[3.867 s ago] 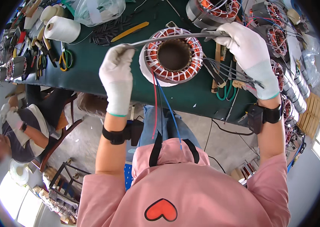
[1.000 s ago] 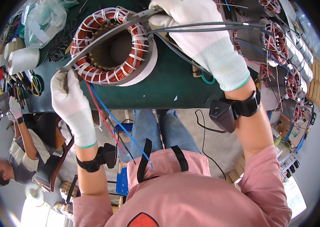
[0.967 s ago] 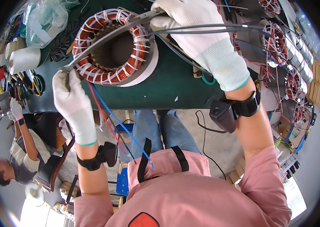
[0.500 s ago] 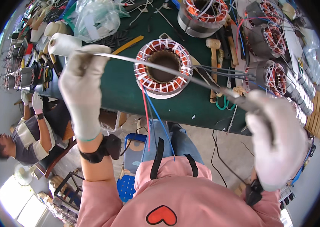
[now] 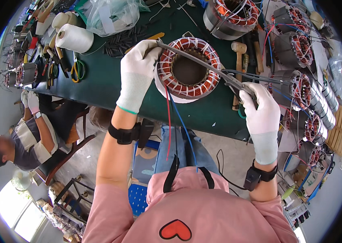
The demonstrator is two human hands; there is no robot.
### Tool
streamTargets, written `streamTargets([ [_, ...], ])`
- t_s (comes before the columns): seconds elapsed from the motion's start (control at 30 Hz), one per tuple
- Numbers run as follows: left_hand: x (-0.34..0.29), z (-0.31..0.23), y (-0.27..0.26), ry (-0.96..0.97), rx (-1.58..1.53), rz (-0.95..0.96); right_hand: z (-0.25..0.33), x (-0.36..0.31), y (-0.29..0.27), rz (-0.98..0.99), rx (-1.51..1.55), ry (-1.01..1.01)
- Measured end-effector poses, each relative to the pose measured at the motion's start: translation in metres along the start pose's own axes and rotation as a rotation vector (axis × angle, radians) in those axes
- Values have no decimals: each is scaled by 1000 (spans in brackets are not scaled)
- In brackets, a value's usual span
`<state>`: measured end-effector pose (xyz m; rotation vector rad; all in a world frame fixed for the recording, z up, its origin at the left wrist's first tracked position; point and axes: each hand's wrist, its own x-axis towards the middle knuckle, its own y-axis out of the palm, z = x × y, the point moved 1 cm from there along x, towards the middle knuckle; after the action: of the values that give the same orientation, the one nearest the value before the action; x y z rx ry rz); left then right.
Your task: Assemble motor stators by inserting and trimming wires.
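Note:
Both my gloved hands are closed on a long thin grey strip [image 5: 191, 56], whose exact kind I cannot make out. My left hand [image 5: 139, 56] pinches its far left end. My right hand [image 5: 258, 103] grips the other end, where it looks thicker and doubled. Stretched taut, the strip crosses above a motor stator [image 5: 167, 77] with copper windings laced in white cord. The stator sits on the green table near its front edge. A red lead [image 5: 168, 121] and a blue lead [image 5: 185, 131] hang from it toward my lap, with a dark one between them.
On the left are a white thread cone [image 5: 75, 39], scissors [image 5: 78, 69] and pliers. Several other stators [image 5: 231, 24] stand at the back and right, beside a wooden mallet [image 5: 239, 49]. A clear plastic bag [image 5: 114, 18] lies behind. Another person [image 5: 37, 129] sits at far left.
My hands have drawn closer together, the left shifting right and the right shifting left. The strip between them now spans a shorter length. The view has moved slightly.

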<state>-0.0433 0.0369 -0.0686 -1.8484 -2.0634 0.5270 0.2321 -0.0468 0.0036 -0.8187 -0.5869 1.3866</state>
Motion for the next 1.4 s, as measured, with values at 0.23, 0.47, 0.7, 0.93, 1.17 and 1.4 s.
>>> streamTargets([
  [0.23,2,4,7,17,20,2,-28,-6,22,-137,-70,-200],
  [0.47,9,10,-3,-13,87,-25,-26,11,40,-213,-150,-362],
  [0.7,9,9,-2,-64,152,-28,-34,11,45,-235,-157,-370],
  [0.93,9,20,-3,9,115,-14,-32,8,44,-222,-174,-383],
  [1.17,12,19,-3,-4,187,-41,-33,10,47,-255,-168,-388],
  [1.4,-1,-11,-9,81,198,-136,-17,6,27,-200,-81,-277],
])
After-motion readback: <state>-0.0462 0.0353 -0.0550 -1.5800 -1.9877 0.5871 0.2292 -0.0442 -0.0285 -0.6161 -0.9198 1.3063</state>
